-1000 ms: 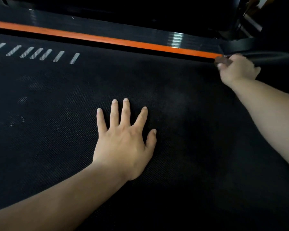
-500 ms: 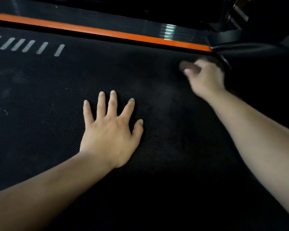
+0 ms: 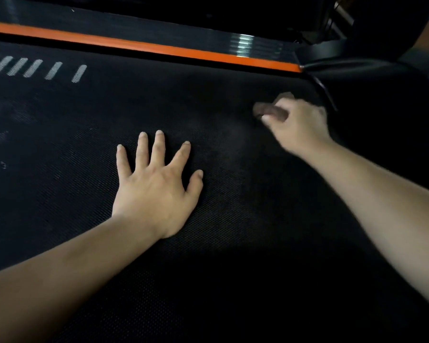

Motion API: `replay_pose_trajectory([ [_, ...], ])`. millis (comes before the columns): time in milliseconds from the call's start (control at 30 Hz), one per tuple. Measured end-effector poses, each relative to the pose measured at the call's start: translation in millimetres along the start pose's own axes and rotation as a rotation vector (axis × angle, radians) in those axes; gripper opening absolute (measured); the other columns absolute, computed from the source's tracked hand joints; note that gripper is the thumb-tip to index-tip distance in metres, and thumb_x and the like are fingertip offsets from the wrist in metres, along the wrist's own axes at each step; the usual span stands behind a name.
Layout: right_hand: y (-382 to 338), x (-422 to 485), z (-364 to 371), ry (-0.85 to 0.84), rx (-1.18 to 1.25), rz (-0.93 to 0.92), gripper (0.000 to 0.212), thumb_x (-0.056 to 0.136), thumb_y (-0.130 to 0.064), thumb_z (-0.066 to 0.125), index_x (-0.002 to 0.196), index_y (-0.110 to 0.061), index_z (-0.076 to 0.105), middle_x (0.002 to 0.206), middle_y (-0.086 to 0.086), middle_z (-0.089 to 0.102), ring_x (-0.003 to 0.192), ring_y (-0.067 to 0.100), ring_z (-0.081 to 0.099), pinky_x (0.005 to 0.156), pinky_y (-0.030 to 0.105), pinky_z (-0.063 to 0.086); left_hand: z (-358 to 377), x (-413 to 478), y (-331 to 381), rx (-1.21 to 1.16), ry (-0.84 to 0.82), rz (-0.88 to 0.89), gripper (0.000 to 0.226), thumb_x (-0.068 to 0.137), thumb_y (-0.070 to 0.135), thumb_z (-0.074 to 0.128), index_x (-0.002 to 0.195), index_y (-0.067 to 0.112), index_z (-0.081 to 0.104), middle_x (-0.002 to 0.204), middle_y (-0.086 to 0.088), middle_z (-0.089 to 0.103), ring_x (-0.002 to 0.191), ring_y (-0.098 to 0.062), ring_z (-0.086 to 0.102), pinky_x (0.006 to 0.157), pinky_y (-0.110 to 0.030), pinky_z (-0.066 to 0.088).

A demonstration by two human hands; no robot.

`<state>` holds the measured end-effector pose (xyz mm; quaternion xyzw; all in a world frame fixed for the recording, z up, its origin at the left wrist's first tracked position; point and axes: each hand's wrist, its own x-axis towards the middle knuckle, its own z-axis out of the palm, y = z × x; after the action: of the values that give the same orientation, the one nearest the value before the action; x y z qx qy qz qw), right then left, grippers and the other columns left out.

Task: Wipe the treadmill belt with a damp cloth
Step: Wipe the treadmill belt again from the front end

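Observation:
The black textured treadmill belt [image 3: 233, 231] fills most of the view. My left hand [image 3: 156, 186] lies flat on it near the middle, fingers spread and straight. My right hand [image 3: 296, 122] is farther off to the right, blurred, its fingers curled round a small dark brown cloth [image 3: 268, 110] that touches the belt. Only a bit of the cloth shows past the fingers. A faint dusty patch lies on the belt between the two hands.
An orange stripe [image 3: 159, 48] and a glossy black side rail [image 3: 134, 26] run along the belt's far edge. A row of white slanted marks [image 3: 35, 68] sits on the belt at far left. The black motor cover and frame [image 3: 357, 60] rise at top right.
My right hand with the cloth has come away from the orange rail's end and slid toward me and leftward across the belt. My left hand stays flat in place.

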<state>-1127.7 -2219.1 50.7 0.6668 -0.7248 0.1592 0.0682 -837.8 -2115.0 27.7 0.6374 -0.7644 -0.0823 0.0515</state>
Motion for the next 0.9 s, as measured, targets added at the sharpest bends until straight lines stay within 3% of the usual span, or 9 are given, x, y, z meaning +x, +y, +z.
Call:
replay_pose_trajectory([
  [167,54.8,21.7,-21.3,0.06,-0.126,0.39,0.034,0.091,-0.05,0.056,0.104,-0.02,0.063,0.107,0.013,0.07,0.106,0.04,0.062,0.096,0.049,0.037,0.7,-0.5,0.0,0.012,0.011,0.007,0.076,0.093,0.071,0.002,0.162,0.039,0.01,0.172,-0.012,0.003,0.158,-0.034,-0.008,0.124,-0.062,-0.004],
  [267,17.2,-4.9,-10.7,0.039,-0.003,0.285,0.028,0.092,-0.048,0.059,0.101,-0.022,0.063,0.107,0.011,0.07,0.107,0.038,0.063,0.096,0.048,0.042,1.3,-0.3,-0.5,0.015,0.008,0.008,0.075,0.095,0.071,0.004,0.162,0.038,0.012,0.172,-0.012,0.004,0.158,-0.034,-0.007,0.124,-0.063,-0.003],
  [367,1.8,-33.5,-7.1,0.002,-0.019,0.021,0.028,0.091,-0.051,0.059,0.098,-0.024,0.065,0.097,0.007,0.07,0.098,0.034,0.064,0.089,0.044,0.042,1.5,-0.3,-0.9,0.011,0.004,0.004,0.072,0.098,0.07,0.01,0.163,0.038,0.012,0.172,-0.012,0.003,0.158,-0.034,-0.007,0.125,-0.062,-0.004],
  [467,41.0,-20.0,-22.3,0.032,-0.231,0.157,0.037,0.091,-0.054,0.055,0.103,-0.02,0.065,0.097,0.015,0.071,0.096,0.039,0.065,0.087,0.045,0.04,0.4,-0.3,-0.4,0.006,0.009,0.009,0.071,0.099,0.069,0.012,0.163,0.038,0.012,0.172,-0.012,0.003,0.158,-0.033,-0.008,0.125,-0.061,-0.005],
  [567,61.5,-14.5,-32.6,0.025,-0.219,0.36,0.036,0.093,-0.051,0.053,0.107,-0.019,0.065,0.103,0.018,0.069,0.1,0.041,0.063,0.091,0.048,0.039,1.4,0.2,-1.5,0.018,0.013,0.013,0.071,0.099,0.068,0.012,0.163,0.037,0.012,0.172,-0.013,0.004,0.158,-0.035,-0.007,0.124,-0.063,-0.004],
  [667,17.3,-39.2,-21.3,0.026,-0.034,0.276,0.033,0.091,-0.051,0.056,0.101,-0.021,0.064,0.102,0.01,0.07,0.1,0.038,0.064,0.09,0.046,0.042,1.1,-0.1,-0.6,0.018,0.009,0.014,0.071,0.099,0.068,0.012,0.163,0.036,0.013,0.172,-0.013,0.004,0.158,-0.035,-0.006,0.124,-0.063,-0.004],
  [733,-8.4,-63.6,-14.3,-0.004,0.063,0.114,0.028,0.092,-0.052,0.057,0.094,-0.024,0.063,0.094,0.001,0.069,0.093,0.031,0.064,0.088,0.044,0.044,1.0,0.0,-0.9,0.021,0.002,0.009,0.071,0.099,0.068,0.012,0.163,0.037,0.013,0.172,-0.013,0.003,0.158,-0.035,-0.007,0.124,-0.063,-0.004],
  [800,-10.7,-73.8,-18.7,-0.019,0.019,0.015,0.027,0.092,-0.052,0.058,0.094,-0.026,0.064,0.093,-0.001,0.068,0.092,0.027,0.062,0.088,0.044,0.042,0.6,0.1,-1.4,0.016,0.001,0.009,0.071,0.099,0.069,0.012,0.163,0.037,0.013,0.172,-0.012,0.003,0.158,-0.034,-0.007,0.124,-0.062,-0.004],
  [900,29.6,-58.2,-31.0,0.03,-0.154,0.176,0.033,0.091,-0.052,0.057,0.1,-0.022,0.065,0.1,0.011,0.07,0.097,0.037,0.064,0.087,0.044,0.039,0.6,0.0,-1.8,0.018,0.006,0.01,0.071,0.099,0.069,0.013,0.163,0.037,0.014,0.172,-0.012,0.004,0.158,-0.034,-0.007,0.124,-0.063,-0.004],
])
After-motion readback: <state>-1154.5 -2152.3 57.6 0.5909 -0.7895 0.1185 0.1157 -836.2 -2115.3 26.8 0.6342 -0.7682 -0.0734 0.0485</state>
